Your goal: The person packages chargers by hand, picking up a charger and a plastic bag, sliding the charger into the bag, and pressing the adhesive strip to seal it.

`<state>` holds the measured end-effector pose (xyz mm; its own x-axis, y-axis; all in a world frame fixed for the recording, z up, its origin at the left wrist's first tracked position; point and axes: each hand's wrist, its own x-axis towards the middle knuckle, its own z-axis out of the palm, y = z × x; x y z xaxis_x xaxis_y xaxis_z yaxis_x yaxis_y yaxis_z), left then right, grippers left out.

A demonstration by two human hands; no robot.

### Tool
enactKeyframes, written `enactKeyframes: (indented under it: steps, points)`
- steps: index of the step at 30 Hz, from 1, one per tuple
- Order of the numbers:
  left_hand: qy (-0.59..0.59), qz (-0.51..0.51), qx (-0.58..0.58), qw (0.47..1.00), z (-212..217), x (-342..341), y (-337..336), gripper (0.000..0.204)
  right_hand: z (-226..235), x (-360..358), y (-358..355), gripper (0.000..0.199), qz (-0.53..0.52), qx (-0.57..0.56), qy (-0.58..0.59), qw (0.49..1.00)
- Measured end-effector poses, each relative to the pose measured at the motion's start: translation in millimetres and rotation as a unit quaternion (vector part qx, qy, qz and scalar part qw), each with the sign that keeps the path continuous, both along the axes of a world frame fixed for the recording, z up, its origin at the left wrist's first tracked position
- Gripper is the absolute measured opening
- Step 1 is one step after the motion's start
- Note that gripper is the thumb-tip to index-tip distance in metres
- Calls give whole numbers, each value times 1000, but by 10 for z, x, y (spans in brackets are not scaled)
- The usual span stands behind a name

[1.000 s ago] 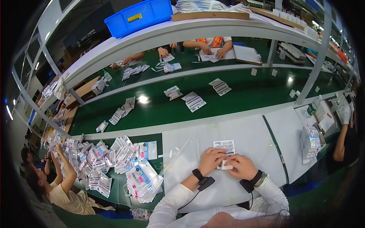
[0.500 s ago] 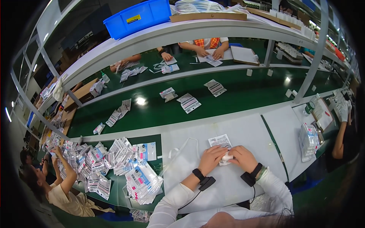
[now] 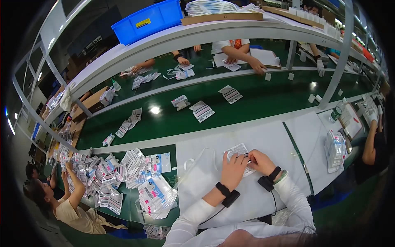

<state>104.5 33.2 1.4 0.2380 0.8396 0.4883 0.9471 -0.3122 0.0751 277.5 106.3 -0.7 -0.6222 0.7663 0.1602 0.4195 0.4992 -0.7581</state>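
A flat printed pouch, white and silvery, lies on the white work surface in front of me, partly covered by both hands. My left hand rests over its left part, fingers stretched out and spread across it. On the pouch's right side my right hand has its fingers bent and pressed together at the pouch, beside the left fingertips. Anything small between the hands is hidden by the fingers. Black bands with small boxes sit on both wrists.
Printed pouches pile up to my left, near a seated co-worker. Several pouches lie on the green belt ahead. A shelf with a blue bin spans above. A pouch stack and a bottle stand right.
My left hand has turned and its fingers have spread over the pouch; the small pale piece between my hands is now hidden. Across the belt, a co-worker's arm has reached out to the right.
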Motion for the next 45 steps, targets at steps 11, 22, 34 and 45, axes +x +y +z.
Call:
enactKeyframes:
  steps: [11,22,34,45]
  points:
    - [39,110,34,993,4,91,144,18,-45,-104,-139,30,12,72,-28,997]
    - [-19,112,-91,989,-62,-16,160,21,-81,-114,-239,28,21,123,-21,992]
    - [-103,-112,-162,975,-48,-643,-260,45,256,257,-347,43,62,258,-96,959]
    - [-12,-140,-200,970,-62,-922,-249,46,67,335,-376,34,10,233,-164,959]
